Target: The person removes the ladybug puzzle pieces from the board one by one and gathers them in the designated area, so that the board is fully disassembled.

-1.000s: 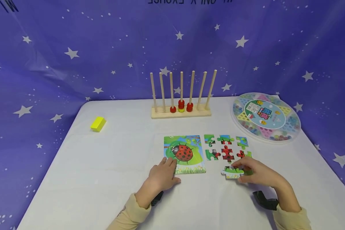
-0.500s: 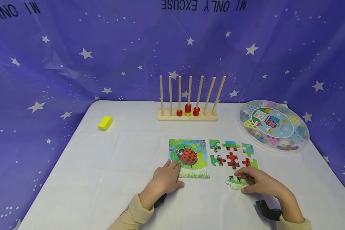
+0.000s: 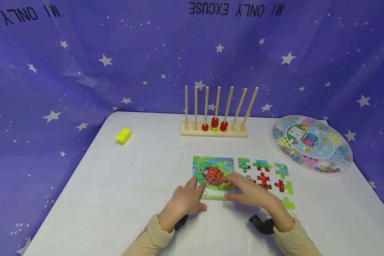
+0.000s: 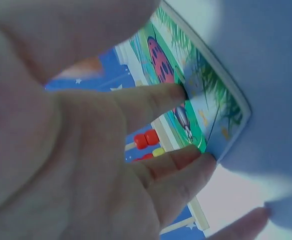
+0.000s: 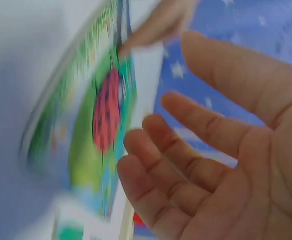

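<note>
A square ladybug picture puzzle (image 3: 212,176) lies flat on the white table. My left hand (image 3: 185,200) rests at its lower left corner with spread, nearly straight fingers; in the left wrist view, the fingertips touch the picture (image 4: 205,107) near that corner. Over the picture's lower right part is my right hand (image 3: 252,191), its fingers loosely bent with nothing held. The right wrist view shows its bare palm (image 5: 235,185) beside the blurred ladybug picture (image 5: 83,145). To the right lie separate ladybug jigsaw pieces (image 3: 264,181) in rows, some partly hidden by my right hand and forearm.
Behind the puzzle stands a wooden peg rack (image 3: 214,133) with red and yellow beads on its middle pegs. A round, clear-lidded case of marbles (image 3: 310,145) lies back right. One yellow block (image 3: 124,136) sits at the left. A purple star-printed cloth (image 3: 166,46) hangs behind.
My right hand has let go of the bottom middle jigsaw piece and moved left over the ladybug picture. My left hand stays at the corner, fingers more spread. The head view has shifted slightly.
</note>
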A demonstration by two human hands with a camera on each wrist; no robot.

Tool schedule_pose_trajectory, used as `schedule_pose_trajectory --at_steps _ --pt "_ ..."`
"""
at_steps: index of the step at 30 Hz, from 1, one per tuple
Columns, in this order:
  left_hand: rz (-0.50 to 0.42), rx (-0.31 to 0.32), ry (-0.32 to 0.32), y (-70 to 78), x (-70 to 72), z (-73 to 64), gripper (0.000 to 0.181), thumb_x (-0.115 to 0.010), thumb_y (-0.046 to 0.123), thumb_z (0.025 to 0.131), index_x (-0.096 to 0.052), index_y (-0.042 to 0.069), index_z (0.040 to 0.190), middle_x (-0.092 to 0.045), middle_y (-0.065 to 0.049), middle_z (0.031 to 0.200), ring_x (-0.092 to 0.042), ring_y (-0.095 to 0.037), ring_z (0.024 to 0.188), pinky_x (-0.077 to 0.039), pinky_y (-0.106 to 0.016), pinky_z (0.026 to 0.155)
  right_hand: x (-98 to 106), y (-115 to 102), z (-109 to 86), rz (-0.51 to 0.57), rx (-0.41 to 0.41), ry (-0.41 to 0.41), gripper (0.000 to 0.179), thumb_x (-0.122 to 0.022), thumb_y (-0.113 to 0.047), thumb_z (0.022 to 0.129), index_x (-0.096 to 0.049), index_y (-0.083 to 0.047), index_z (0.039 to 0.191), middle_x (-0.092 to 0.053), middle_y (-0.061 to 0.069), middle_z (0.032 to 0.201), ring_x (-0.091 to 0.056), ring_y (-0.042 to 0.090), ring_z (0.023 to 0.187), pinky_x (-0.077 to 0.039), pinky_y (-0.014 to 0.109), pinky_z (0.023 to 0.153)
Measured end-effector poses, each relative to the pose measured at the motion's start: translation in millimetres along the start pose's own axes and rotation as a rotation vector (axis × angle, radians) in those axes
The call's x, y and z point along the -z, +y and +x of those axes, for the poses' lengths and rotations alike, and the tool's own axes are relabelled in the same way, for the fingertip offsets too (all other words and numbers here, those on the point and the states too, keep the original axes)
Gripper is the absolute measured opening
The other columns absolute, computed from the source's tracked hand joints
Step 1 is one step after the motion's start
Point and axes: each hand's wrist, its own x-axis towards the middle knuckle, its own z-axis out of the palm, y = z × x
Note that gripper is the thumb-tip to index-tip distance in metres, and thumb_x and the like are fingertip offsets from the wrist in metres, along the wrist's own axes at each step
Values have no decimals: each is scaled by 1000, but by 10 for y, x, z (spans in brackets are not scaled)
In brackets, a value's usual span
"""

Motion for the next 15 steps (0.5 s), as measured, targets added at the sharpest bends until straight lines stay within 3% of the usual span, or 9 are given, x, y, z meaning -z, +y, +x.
schedule_pose_trajectory --at_steps 4,7,12,15 --pt "13 1 -10 -17 26 2 65 -63 47 80 -45 17 135 -34 -14 136 -34 -24 126 -40 -42 83 -197 -84 279 -13 42 -14 53 -67 -20 83 -45 -4 129 -48 11 117 -52 25 105 -43 42 84" --pt "42 2 2 -56 45 25 65 -62 48 81 -47 13 133 -37 -12 132 -34 -23 125 -41 -41 82 -309 -90 405 -46 53 -4 60 -69 -19 81 -42 -2 132 -45 13 121 -47 26 110 -40 42 88" --pt "60 57 35 -151 53 82 74 -62 50 80 -40 4 134 -36 -10 136 -32 -24 127 -40 -43 86 -434 -81 494 -132 44 6 63 -71 -22 79 -43 1 131 -44 12 119 -41 27 111 -37 43 89" --pt "53 93 27 -200 34 110 81 -61 50 80 -33 4 139 -28 -9 144 -27 -25 130 -36 -46 92 -472 -104 521 -147 45 16 61 -73 -19 77 -46 2 128 -44 10 113 -41 25 107 -38 43 87"
